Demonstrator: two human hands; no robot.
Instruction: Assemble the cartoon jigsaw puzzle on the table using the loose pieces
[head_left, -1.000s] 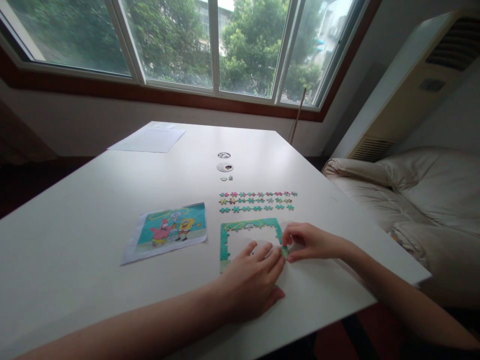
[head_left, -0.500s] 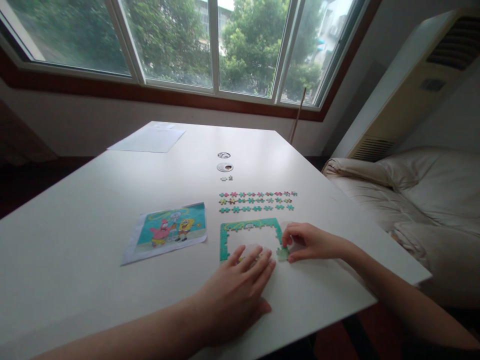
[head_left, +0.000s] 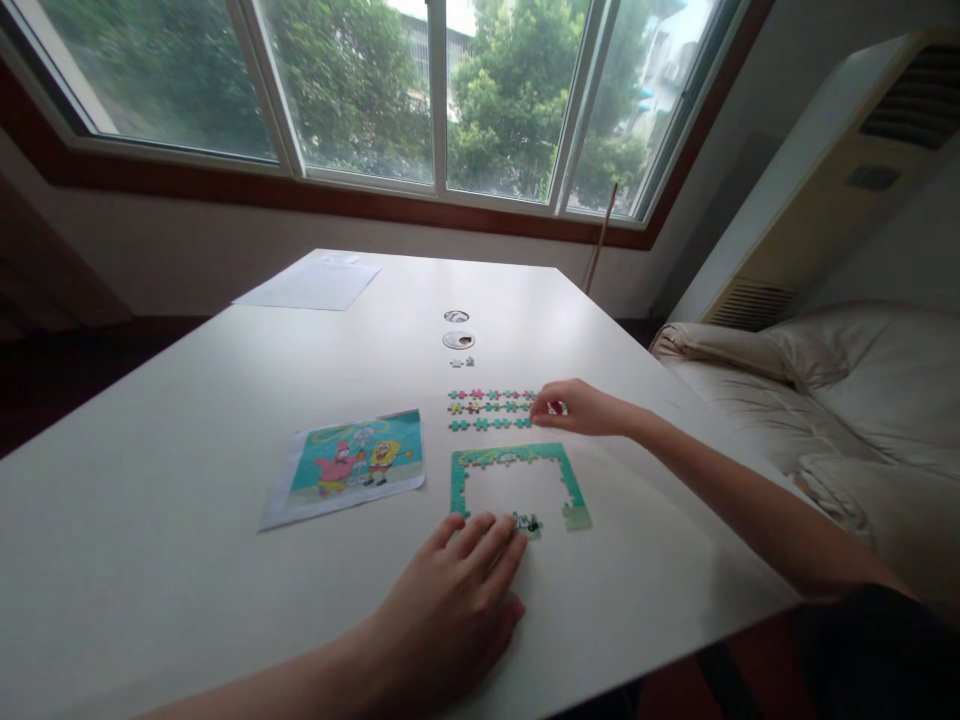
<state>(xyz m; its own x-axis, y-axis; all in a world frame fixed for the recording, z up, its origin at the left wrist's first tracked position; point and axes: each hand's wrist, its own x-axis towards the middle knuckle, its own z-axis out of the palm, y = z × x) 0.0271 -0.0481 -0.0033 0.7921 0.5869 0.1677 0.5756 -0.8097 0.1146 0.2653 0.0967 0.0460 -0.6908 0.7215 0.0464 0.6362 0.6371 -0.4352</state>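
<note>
My left hand (head_left: 465, 585) lies with fingers stretched over the near edge of a partly joined jigsaw puzzle (head_left: 574, 480), hiding its lower left corner. Joined pieces form a green border around bare table, with a gap in the near side between a dark-patterned piece (head_left: 529, 524) and the pale green right corner (head_left: 577, 518). Beyond the border, my right hand (head_left: 579, 407) is bent in a pinch at the rows of loose puzzle pieces (head_left: 491, 408). Its fingertips close on a piece there, mostly hidden, and the hand covers the rows' right end.
A cartoon picture sheet (head_left: 352, 460) lies left of the puzzle. Farther back are two small round items (head_left: 458, 341) and two loose pieces (head_left: 461, 363). White paper (head_left: 311, 284) rests at the far left of the white table (head_left: 187, 470). A sofa (head_left: 735, 370) stands at the right.
My right hand has left the border's right corner and moved up to the loose rows. My left hand stays on the near edge, shifted slightly, uncovering the dark-patterned piece. The view has tilted a little.
</note>
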